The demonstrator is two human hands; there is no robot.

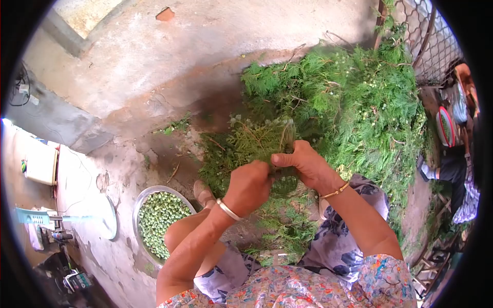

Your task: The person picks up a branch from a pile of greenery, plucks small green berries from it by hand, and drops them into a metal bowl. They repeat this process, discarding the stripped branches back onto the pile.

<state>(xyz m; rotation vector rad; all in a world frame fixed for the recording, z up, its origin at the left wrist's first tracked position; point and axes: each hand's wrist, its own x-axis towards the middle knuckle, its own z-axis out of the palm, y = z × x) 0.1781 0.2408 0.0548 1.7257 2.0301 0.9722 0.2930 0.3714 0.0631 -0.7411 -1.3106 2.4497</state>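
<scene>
My left hand (249, 186), with a silver bangle at the wrist, is closed in front of a green arborvitae-like sprig (251, 138). What its fingers pinch is hidden behind the knuckles. Close beside it, my right hand (307, 163), wearing a gold bangle, has its thumb pressed against its bent fingers and grips the sprig. Small pale cones show at the sprig's upper tips. Below and around both hands lie loose green cuttings (287, 226) on the ground between my legs.
At left, a metal basin (137, 226) holds many small green cones. A fan (105, 218) stands farther left. A large heap of green branches (359, 113) lies against the wall to the right. Another person (454, 169) sits at far right near a red-rimmed tray (446, 127).
</scene>
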